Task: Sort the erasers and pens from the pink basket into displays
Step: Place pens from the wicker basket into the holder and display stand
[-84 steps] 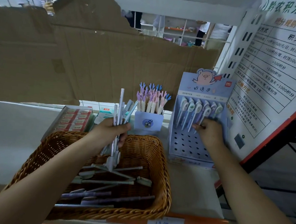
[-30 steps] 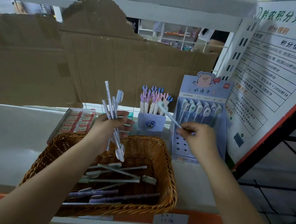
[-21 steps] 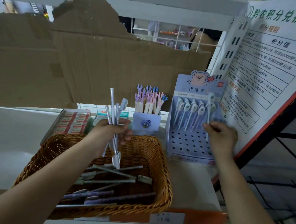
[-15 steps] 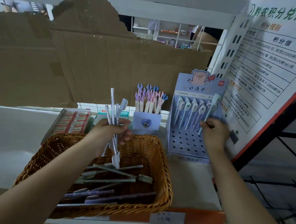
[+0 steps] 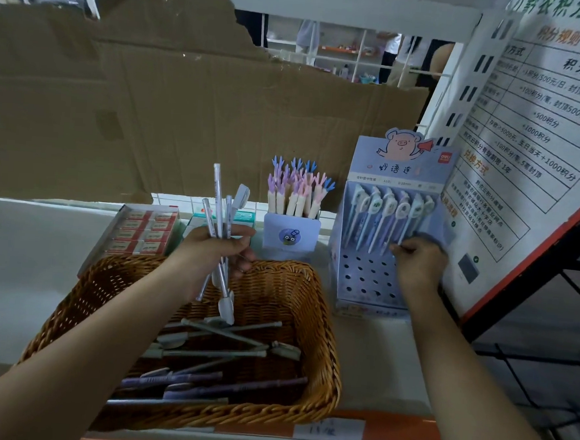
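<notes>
A brown wicker basket on the shelf holds several grey and purple pens. Above its back rim my left hand grips a bunch of pale pens. A blue pig-themed pen display stands to the right, with a row of pens upright in its back holes. My right hand is at that row, fingers curled on the lower end of a pen near the right side.
A small blue cup of hand-topped pens stands between basket and display. A box of red-labelled erasers lies behind the basket at left. Torn cardboard backs the shelf. A slanted printed sign crowds the display's right side.
My right hand took a pen from the bunch in my left hand, carried it to the display and lowered it into the row. The left hand kept holding its bunch.
</notes>
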